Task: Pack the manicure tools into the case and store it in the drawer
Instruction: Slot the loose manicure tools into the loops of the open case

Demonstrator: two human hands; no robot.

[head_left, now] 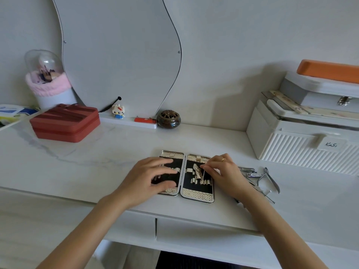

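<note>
A gold-edged manicure case [196, 195] lies open flat on the white vanity top, black lining with elastic loops showing in both halves. My left hand [153, 178] rests flat on the left half, fingers spread. My right hand [223, 171] is over the right half, fingertips pinching a thin metal tool [204, 172] at the loops. Loose steel tools lie just right of the case: nail clippers [249, 171], cuticle nippers [270, 178] and thin sticks [267, 195], partly hidden by my right wrist. The drawer front [204, 232] below the tabletop is closed.
A red zip case [66, 123], a brown incense burner [168, 119] and a small toy figure [118, 111] stand along the back under a wavy mirror [120, 51]. A white ribbed organiser box [303, 140] with an orange-topped lid fills the right. A pink brush holder [47, 82] is back left.
</note>
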